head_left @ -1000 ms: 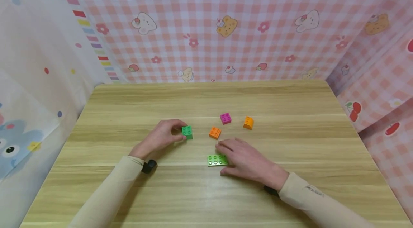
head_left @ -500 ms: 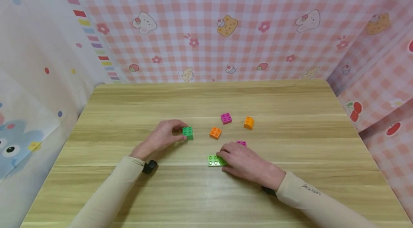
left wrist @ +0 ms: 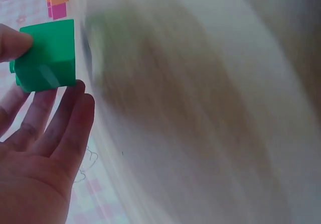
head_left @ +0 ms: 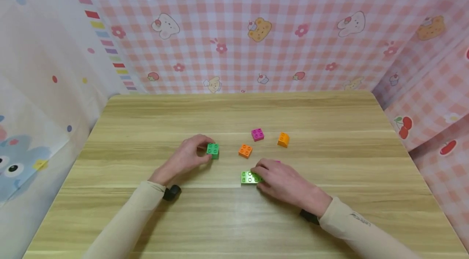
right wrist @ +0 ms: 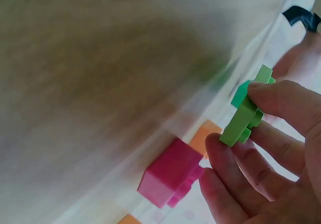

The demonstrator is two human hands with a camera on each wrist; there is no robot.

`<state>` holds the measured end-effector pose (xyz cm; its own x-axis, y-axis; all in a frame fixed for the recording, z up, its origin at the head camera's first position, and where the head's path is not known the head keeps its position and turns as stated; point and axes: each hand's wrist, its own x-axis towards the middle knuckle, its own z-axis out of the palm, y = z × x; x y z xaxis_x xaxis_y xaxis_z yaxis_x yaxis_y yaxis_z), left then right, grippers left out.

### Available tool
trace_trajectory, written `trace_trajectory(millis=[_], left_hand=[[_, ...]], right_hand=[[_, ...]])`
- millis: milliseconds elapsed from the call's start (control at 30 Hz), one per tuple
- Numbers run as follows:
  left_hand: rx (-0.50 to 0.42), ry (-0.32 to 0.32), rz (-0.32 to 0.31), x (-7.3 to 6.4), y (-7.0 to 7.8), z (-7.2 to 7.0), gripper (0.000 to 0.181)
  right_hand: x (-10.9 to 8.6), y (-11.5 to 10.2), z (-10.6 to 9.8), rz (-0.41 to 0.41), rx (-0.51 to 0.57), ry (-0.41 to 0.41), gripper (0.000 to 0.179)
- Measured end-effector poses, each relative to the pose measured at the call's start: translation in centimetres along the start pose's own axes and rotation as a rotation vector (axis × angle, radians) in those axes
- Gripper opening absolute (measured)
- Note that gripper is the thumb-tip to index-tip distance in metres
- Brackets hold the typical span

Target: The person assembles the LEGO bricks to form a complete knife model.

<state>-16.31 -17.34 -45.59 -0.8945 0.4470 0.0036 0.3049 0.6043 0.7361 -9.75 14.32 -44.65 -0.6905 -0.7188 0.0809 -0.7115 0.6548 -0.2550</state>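
My left hand [head_left: 183, 156] pinches a dark green toy building brick [head_left: 213, 150] between thumb and fingers; in the left wrist view this square, studded brick [left wrist: 50, 56] is held by its sides. To the right, my right hand [head_left: 287, 181] grips the right end of a flat, long lime green brick [head_left: 247, 178]. The right wrist view has the thumb on one face of the lime brick [right wrist: 241, 116] and fingertips at its other side, its studs facing the palm. A magenta brick [right wrist: 173, 174] stands close by the right fingertips, mostly hidden behind that hand in the head view.
Beyond the hands lie an orange square brick [head_left: 245, 151], another magenta brick [head_left: 257, 134] and a round-topped orange brick [head_left: 283, 139]. They rest on a wood-grain table [head_left: 176, 116]. A pink checked cloth [head_left: 293, 55] hangs along its back edge.
My right hand closes on the lime brick and shifts it slightly right and away from me. The near magenta brick shows, then gets mostly covered. My left hand stays put with the green brick.
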Motion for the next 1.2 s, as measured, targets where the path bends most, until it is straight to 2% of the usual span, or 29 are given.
trace_trajectory(millis=[233,467,800,967,1200], left_hand=[[-0.054,0.026,0.019,-0.4,0.7,0.7,0.038],[-0.038,0.018,0.012,-0.9,1.7,1.5,0.038],[-0.013,0.014,0.068,-1.6,3.2,3.0,0.040],[-0.011,-0.016,0.068,-1.8,4.0,3.8,0.040],[-0.030,-0.056,0.059,-2.0,5.0,4.7,0.041]], right_hand=[[-0.6,0.7,-0.7,0.041,0.032,0.078,0.044],[-0.9,1.2,-1.2,0.111,0.041,0.128,0.045],[-1.0,1.6,-1.4,0.131,0.058,0.180,0.047],[-1.1,1.7,-1.4,0.154,0.071,0.200,0.049],[-1.2,1.8,-1.4,0.187,0.090,0.179,0.051]])
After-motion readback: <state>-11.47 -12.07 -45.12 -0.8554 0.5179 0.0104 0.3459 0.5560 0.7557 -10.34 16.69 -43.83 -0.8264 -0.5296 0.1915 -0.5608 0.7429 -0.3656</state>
